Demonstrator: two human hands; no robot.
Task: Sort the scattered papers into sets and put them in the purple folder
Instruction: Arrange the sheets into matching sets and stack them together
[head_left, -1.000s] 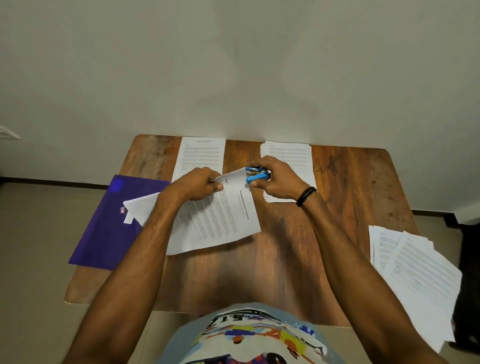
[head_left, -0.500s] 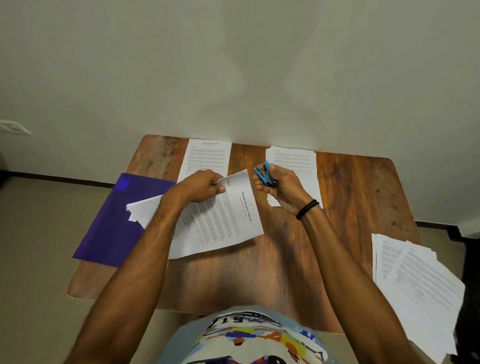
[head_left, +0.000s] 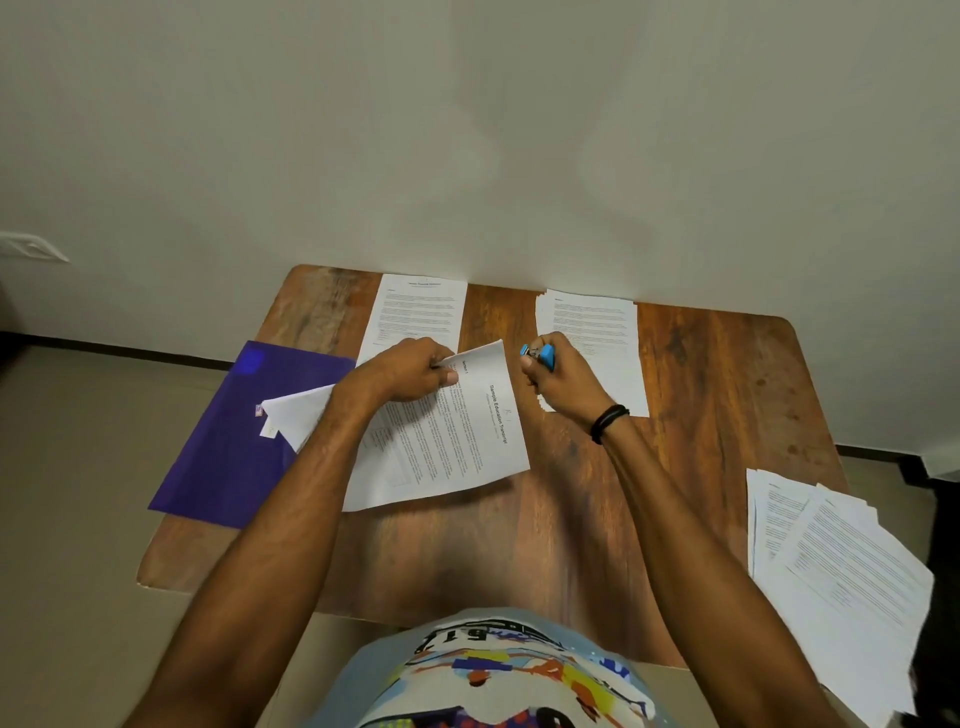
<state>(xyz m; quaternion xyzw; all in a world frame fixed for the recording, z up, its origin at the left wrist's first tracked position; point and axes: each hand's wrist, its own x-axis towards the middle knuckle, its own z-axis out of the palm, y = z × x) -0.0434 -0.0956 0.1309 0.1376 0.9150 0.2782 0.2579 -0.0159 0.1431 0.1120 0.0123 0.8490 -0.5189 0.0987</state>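
My left hand (head_left: 410, 375) pinches the top corner of a paper set (head_left: 452, 441) headed "Sample Education Transcript", which lies turned sideways at the table's middle. My right hand (head_left: 558, 379) grips a small blue stapler (head_left: 540, 355) just right of that corner, apart from the paper. The purple folder (head_left: 223, 441) lies at the left, overhanging the table edge, with a white sheet (head_left: 301, 413) on it. One paper set (head_left: 415, 317) lies at the back centre-left. Another stack (head_left: 597, 343) lies at the back right, partly under my right hand.
The wooden table (head_left: 701, 395) stands against a plain wall. A loose fanned pile of papers (head_left: 841, 577) overhangs its front right edge. Bare wood shows at the front middle and right of centre.
My right hand drew the blue stapler off the paper set's corner and a little to the right. My left hand kept its hold on the corner.
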